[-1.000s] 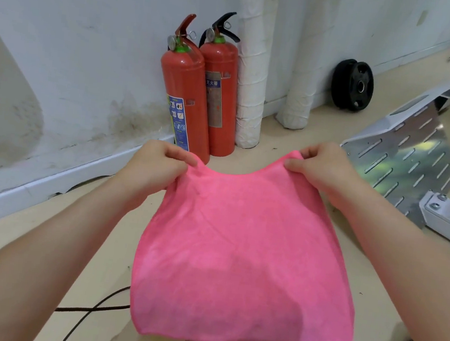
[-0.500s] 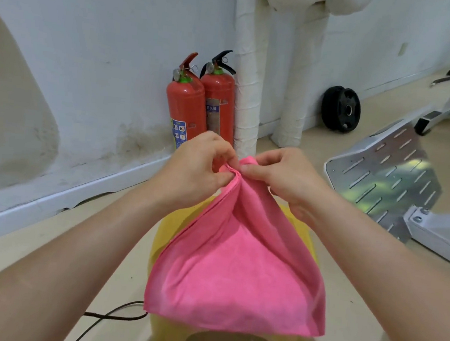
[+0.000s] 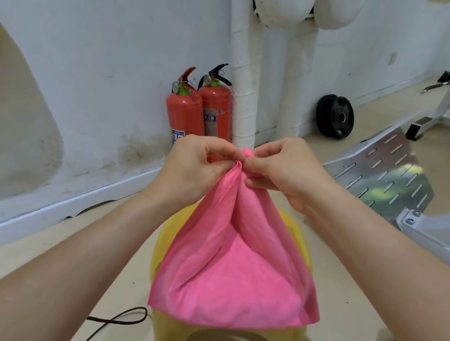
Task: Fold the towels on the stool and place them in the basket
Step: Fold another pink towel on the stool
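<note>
A pink towel [image 3: 235, 271] hangs in a tent shape over the yellow plastic stool [image 3: 228, 340], its lower edge draped on the stool's seat. My left hand [image 3: 193, 167] and my right hand [image 3: 282, 170] meet above it, each pinching a top corner of the towel, with the two corners pressed together between my fingertips. The basket is not in view.
Two red fire extinguishers [image 3: 196, 114] stand against the white wall, beside white wrapped pipes [image 3: 243, 89]. A black weight plate [image 3: 335, 116] leans on the wall. A slotted metal machine plate [image 3: 384, 173] lies on the right. A black cable [image 3: 116, 318] runs over the floor at the left.
My hands have brought the towel's two top corners together from wide apart, folding it in half. The lower part has settled on the stool.
</note>
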